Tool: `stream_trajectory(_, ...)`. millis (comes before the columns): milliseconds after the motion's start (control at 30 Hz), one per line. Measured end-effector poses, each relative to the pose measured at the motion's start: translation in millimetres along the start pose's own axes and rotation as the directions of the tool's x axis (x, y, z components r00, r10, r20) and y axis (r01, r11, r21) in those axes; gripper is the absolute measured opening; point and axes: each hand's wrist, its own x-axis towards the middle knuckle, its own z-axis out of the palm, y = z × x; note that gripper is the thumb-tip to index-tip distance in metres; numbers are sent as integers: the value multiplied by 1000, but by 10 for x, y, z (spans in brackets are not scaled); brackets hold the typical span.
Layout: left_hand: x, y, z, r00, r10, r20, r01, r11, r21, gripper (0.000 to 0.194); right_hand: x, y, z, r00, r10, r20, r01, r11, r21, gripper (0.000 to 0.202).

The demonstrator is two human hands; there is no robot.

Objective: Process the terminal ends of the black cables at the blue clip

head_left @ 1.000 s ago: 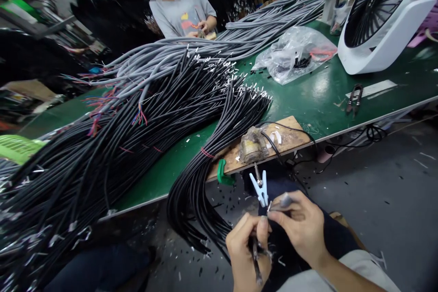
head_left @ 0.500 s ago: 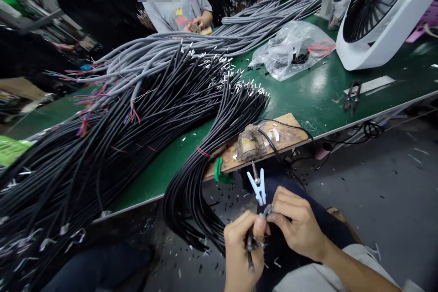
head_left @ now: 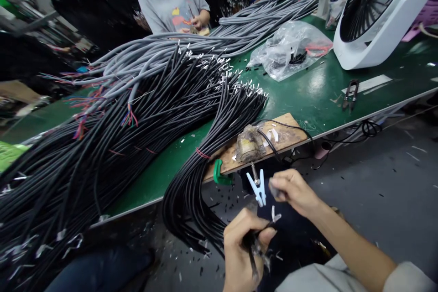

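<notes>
My left hand (head_left: 242, 246), at the bottom centre, is closed around several black cables (head_left: 252, 255). One cable end with two white wire tips (head_left: 275, 215) sticks up past the thumb. Frayed grey strands hang below the fist. Above and to the right, my right hand (head_left: 294, 191) is closed, with a blurred greyish bit (head_left: 275, 190) at its fingertips that I cannot make out. It is apart from the cable end. Just left of that hand is a light-blue clothespin (head_left: 258, 189) on the shaft of a small tape-wrapped motor (head_left: 249, 145).
The motor sits on a wooden board (head_left: 290, 130) with a green clamp (head_left: 221, 172). A tied bundle of black cables (head_left: 201, 155) hangs over the table edge. Grey cables (head_left: 164, 43), a plastic bag (head_left: 284, 50), snips (head_left: 351, 93) and a fan (head_left: 379, 27) lie beyond. A person (head_left: 174, 4) sits opposite.
My right hand has pulled away from the left, up and to the right, with the greyish bit. The white wire tips now show above my left hand, which still grips the cables.
</notes>
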Motion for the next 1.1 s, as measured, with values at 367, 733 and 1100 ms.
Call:
stream_trajectory(367, 111, -65, 20, 981, 29, -190, -43, 997, -70, 21, 158, 46, 335, 979, 31, 203, -104, 928, 358, 48)
stream_trajectory(733, 45, -85, 26, 986, 16, -168, -42, 988, -147, 24, -55, 108, -165, 991, -121, -51, 125, 989, 83, 31)
stream_trajectory(1100, 31, -18, -99, 978, -94, 184, 106, 993, -58, 3, -521, -89, 161, 795, -472, 382, 599, 503, -624, 10)
